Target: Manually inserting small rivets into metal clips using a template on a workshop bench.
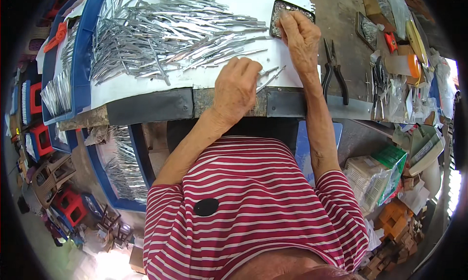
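Note:
My left hand point(238, 87) is closed at the table's front edge, its fingers curled and turned away. Whatever it may hold is hidden. Right beside its fingertips are slim metal pieces point(274, 78); I cannot tell whether the hand touches them. My right hand point(301, 38) hovers at a small black tray point(275, 31) of tiny metal parts, thumb and fingers pinched together. Anything in that pinch is too small to make out. To the left, a large heap of thin silvery metal strips point(170, 31) covers the white sheet point(117, 92).
Black-handled pliers point(334, 72) lie right of my right forearm. Farther right are another small tray point(366, 31), an orange-and-white container point(403, 65) and plastic bags. A blue bin point(80, 55) of strips flanks the heap; another blue bin point(101, 170) stands below the table.

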Tool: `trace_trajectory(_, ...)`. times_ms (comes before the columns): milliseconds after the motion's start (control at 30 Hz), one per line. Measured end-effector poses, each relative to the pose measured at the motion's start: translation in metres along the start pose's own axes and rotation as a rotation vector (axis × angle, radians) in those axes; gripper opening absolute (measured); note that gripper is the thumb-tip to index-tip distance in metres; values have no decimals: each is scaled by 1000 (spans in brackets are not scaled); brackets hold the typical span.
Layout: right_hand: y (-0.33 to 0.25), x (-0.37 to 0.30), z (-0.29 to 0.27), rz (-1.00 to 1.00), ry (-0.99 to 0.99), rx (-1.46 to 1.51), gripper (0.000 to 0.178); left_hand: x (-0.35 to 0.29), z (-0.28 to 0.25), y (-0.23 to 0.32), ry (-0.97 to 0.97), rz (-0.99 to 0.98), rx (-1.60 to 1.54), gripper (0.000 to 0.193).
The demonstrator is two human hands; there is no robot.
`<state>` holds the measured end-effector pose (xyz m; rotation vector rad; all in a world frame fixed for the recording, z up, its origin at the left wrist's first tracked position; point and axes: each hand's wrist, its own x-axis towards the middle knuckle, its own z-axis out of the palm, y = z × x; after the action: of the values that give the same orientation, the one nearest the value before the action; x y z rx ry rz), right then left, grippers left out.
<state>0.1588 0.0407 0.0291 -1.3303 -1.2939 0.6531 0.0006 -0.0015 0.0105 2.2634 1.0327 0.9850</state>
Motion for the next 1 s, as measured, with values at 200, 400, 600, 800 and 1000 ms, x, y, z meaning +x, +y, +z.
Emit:
trace_trajectory(200, 6, 7, -15, 41, 119, 47, 26, 21, -3, -14, 104, 43, 149, 15)
trace_trajectory(400, 18, 12, -23, 98, 142, -109, 18, 24, 12, -24, 37, 24, 308, 19)
trace_trajectory(600, 23, 11, -21, 15, 30, -461, 15, 27, 17, -25, 26, 28, 403, 20)
trace_trajectory(800, 32, 10, -17, -167, -7, -591, 10, 30, 9, -19, 60, -36, 194, 12)
trace_trajectory(1000, 37, 11, -11, -193, -41, -663, 9, 34, -1, -15, 112, -65, -72, 8)
